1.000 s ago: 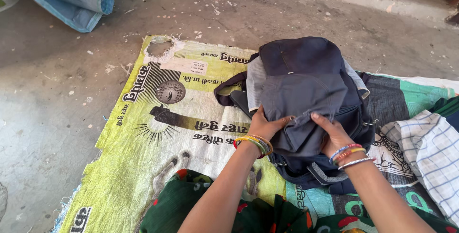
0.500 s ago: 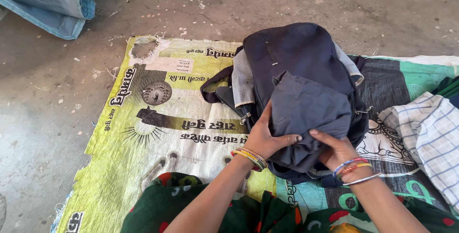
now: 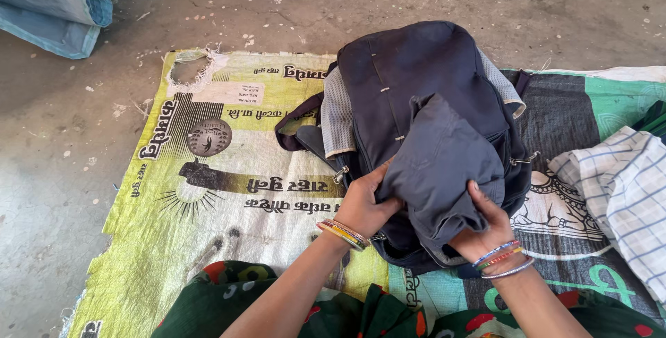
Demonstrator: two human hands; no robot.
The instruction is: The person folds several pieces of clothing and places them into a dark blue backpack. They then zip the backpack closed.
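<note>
A dark navy backpack (image 3: 416, 74) with grey mesh side pockets lies on a printed yellow-green woven sack mat (image 3: 208, 192). A folded dark grey-blue garment (image 3: 440, 161) sits at the bag's open near end. My left hand (image 3: 364, 206) grips the garment's left edge at the bag opening. My right hand (image 3: 482, 230) holds its lower right part, thumb on top. Both wrists wear coloured bangles.
A white checked cloth (image 3: 624, 192) lies to the right on a green and black printed sack (image 3: 590, 109). A blue folded sack (image 3: 59, 5) rests at the far left on the dusty concrete floor (image 3: 55, 157). My green patterned dress (image 3: 229, 303) fills the bottom.
The folded garment has been pulled lower and tilted toward the bag's near opening, both hands moving down with it. The view has shifted, so the bag sits higher in frame.
</note>
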